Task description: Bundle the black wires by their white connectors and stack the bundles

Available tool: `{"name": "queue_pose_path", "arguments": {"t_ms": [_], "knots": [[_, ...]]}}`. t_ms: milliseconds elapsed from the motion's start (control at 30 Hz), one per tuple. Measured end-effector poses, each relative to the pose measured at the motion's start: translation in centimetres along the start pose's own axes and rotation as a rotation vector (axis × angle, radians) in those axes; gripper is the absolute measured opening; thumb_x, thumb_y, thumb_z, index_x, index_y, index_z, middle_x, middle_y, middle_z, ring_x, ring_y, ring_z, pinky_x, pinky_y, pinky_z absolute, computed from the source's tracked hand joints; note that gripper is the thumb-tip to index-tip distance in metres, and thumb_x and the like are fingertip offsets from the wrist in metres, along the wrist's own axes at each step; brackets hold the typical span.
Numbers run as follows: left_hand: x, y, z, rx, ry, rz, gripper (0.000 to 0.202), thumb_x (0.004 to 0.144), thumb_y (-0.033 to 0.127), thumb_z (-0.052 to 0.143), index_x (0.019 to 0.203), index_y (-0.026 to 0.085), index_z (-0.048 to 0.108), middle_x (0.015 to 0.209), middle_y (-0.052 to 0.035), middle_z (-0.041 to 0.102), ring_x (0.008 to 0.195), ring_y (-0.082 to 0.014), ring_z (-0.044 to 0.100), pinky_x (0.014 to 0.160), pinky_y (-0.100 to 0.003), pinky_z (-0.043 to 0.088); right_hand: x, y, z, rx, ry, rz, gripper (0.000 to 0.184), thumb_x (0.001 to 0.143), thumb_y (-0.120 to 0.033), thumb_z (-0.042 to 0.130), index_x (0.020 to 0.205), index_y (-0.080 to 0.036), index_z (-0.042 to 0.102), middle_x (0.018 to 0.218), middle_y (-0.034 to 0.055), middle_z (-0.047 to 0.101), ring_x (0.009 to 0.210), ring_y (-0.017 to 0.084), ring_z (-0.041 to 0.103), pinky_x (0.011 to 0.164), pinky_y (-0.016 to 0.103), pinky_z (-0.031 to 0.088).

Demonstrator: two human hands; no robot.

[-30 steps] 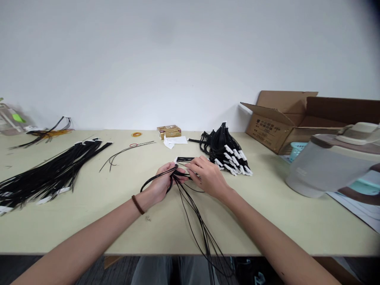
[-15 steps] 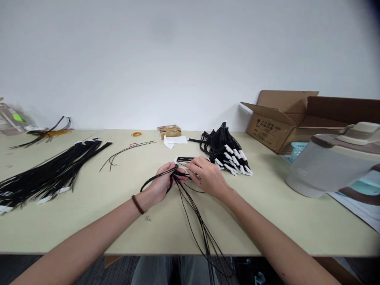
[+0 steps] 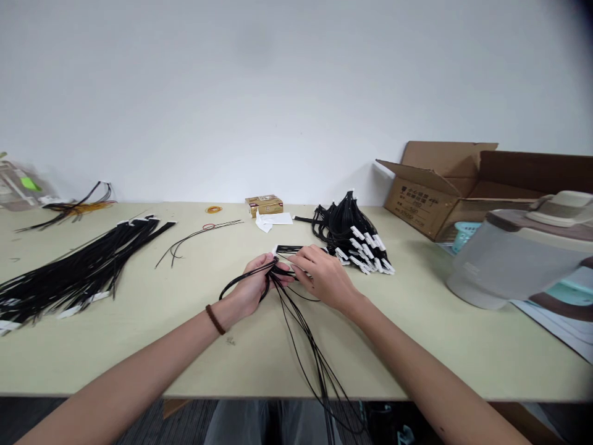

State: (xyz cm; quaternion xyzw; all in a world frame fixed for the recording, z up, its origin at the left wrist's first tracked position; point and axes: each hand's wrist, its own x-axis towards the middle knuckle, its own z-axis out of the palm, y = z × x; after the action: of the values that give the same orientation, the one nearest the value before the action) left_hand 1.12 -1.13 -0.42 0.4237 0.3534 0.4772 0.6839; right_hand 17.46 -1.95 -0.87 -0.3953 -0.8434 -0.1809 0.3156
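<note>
In the head view, my left hand [image 3: 254,285] is closed round a bundle of thin black wires [image 3: 308,334]. Part of the bundle loops back over that wrist, and loose ends hang past the table's front edge. A white connector [image 3: 275,250] shows at the fingertips of this hand. My right hand [image 3: 322,275] is closed in a pinch on the wires just right of the left hand; the exact strand between its fingertips is hidden. Behind it lies a pile of coiled black wire harnesses [image 3: 347,225] with white connectors.
Long black harnesses [image 3: 92,266] lie on the left of the table [image 3: 176,346]. A small brown box [image 3: 264,205], white paper [image 3: 278,219] and a yellow ring [image 3: 214,209] sit near the wall. An open carton [image 3: 417,201] and a large jug [image 3: 500,262] stand at right.
</note>
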Motion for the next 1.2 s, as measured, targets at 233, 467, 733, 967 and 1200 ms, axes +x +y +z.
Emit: {"name": "queue_pose_path", "arguments": {"t_ms": [233,467,733,967,1200], "knots": [[0.02,0.02,0.04,-0.001,-0.011,0.002,0.012,0.076,0.028,0.056,0.072,0.016,0.053,0.072,-0.0033,0.065,0.063,-0.0168,0.062,0.065,-0.032,0.046,-0.02,-0.05,0.02,-0.012,-0.006,0.001,0.019,0.088,-0.019,0.040,0.093,-0.018,0.058,0.084,0.0038,0.057,0.080,0.013,0.049,0.061,0.024,0.034],[0.06,-0.10,-0.01,0.019,-0.006,-0.004,0.013,0.077,0.029,0.055,0.073,0.016,0.054,0.074,-0.0035,0.065,0.066,-0.0166,0.062,0.066,-0.031,0.046,-0.03,-0.01,0.01,-0.007,-0.022,0.005,0.020,0.088,-0.020,0.039,0.094,-0.019,0.058,0.083,0.0040,0.056,0.079,0.013,0.048,0.061,0.023,0.034],[-0.05,0.00,0.05,0.010,-0.014,0.003,0.012,0.078,0.026,0.054,0.072,0.016,0.053,0.073,-0.0036,0.065,0.062,-0.0156,0.061,0.065,-0.031,0.047,-0.10,0.00,0.06,-0.013,-0.045,0.003,0.019,0.087,-0.020,0.040,0.096,-0.019,0.057,0.084,0.0039,0.056,0.080,0.014,0.048,0.061,0.023,0.034],[-0.05,0.13,0.14,0.004,-0.004,-0.003,0.012,0.077,0.027,0.055,0.071,0.016,0.054,0.072,-0.0040,0.065,0.064,-0.0168,0.061,0.065,-0.031,0.046,-0.05,-0.03,0.02,-0.001,-0.041,-0.002,0.020,0.088,-0.020,0.039,0.096,-0.019,0.057,0.083,0.0042,0.056,0.079,0.014,0.048,0.061,0.024,0.035],[-0.13,0.06,0.24,-0.005,-0.006,0.006,0.013,0.076,0.028,0.057,0.072,0.015,0.054,0.070,-0.0037,0.064,0.062,-0.0161,0.060,0.065,-0.032,0.047,0.00,-0.07,-0.02,0.004,-0.057,0.007,0.020,0.088,-0.021,0.039,0.096,-0.019,0.057,0.085,0.0041,0.057,0.080,0.014,0.049,0.062,0.023,0.035]]}}
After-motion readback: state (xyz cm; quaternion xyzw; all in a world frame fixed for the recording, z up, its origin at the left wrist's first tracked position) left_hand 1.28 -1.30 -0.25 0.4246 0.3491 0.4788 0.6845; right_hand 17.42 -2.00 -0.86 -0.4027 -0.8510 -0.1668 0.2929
